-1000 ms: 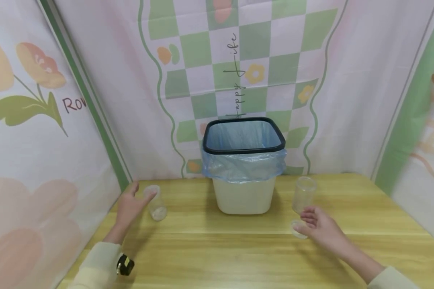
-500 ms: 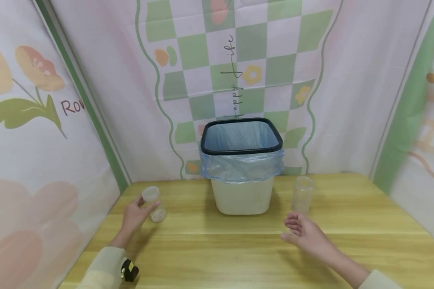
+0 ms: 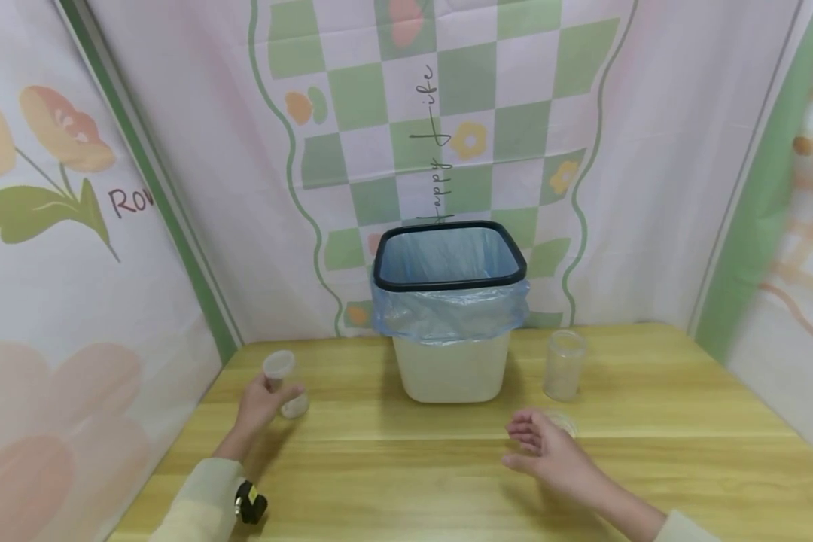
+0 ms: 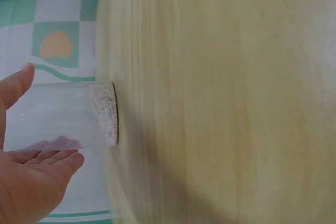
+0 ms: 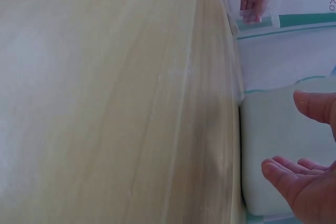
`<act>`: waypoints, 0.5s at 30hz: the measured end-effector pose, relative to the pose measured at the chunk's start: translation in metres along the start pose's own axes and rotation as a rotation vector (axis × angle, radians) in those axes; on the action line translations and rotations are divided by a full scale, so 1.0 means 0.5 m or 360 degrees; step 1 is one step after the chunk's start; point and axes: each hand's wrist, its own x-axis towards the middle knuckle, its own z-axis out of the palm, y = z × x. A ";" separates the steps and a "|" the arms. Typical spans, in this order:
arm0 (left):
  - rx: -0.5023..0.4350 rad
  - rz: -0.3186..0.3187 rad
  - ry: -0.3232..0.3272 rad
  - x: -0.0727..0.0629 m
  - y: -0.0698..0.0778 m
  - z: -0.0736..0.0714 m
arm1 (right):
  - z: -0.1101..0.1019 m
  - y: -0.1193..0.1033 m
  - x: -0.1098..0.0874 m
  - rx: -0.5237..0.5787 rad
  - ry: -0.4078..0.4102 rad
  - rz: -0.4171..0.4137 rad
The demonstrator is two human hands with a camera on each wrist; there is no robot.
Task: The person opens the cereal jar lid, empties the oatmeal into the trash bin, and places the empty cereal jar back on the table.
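Observation:
On the left of the table a clear plastic jar (image 3: 280,366) stands upright, with a pale grainy layer (image 4: 106,114) at its bottom. My left hand (image 3: 259,406) grips the jar from the side, with its thumb and fingers on opposite sides of the wall. In the left wrist view some fingertips show through the plastic. My right hand (image 3: 549,455) hovers over the right part of the table, holding nothing, its thumb and fingers apart. Just behind it lies a clear round lid (image 3: 564,423), partly hidden. A second clear jar (image 3: 564,367) stands farther back.
A white bin (image 3: 452,373) with a dark rim (image 3: 447,286) and a blue bag (image 3: 454,312) stands at the back centre of the wooden table (image 3: 379,482). Printed curtains (image 3: 352,75) close off the back and both sides.
My left hand has come in around the left jar, which keeps its place. My right hand has moved left, away from the right jar and past the lid.

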 end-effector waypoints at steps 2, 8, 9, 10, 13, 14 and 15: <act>-0.0007 -0.0009 -0.0008 0.000 -0.003 0.001 | 0.007 -0.001 0.000 0.0001 -0.0006 -0.0008; -0.0055 -0.0015 -0.0039 0.001 -0.012 0.004 | 0.025 0.000 0.001 0.0030 -0.0015 -0.0020; -0.0064 -0.0010 -0.0046 0.002 -0.014 0.005 | 0.027 0.000 0.001 0.0036 -0.0019 -0.0022; -0.0071 -0.0006 -0.0051 0.003 -0.015 0.005 | 0.029 0.000 0.000 0.0040 -0.0023 -0.0023; -0.0071 0.0012 -0.0063 0.004 -0.018 0.007 | 0.033 0.000 0.001 0.0040 -0.0036 -0.0022; -0.0068 0.0012 -0.0064 0.004 -0.017 0.008 | 0.035 -0.001 0.000 0.0038 -0.0037 -0.0018; -0.0062 0.0012 -0.0067 0.005 -0.018 0.009 | 0.036 -0.001 0.000 0.0036 -0.0039 -0.0011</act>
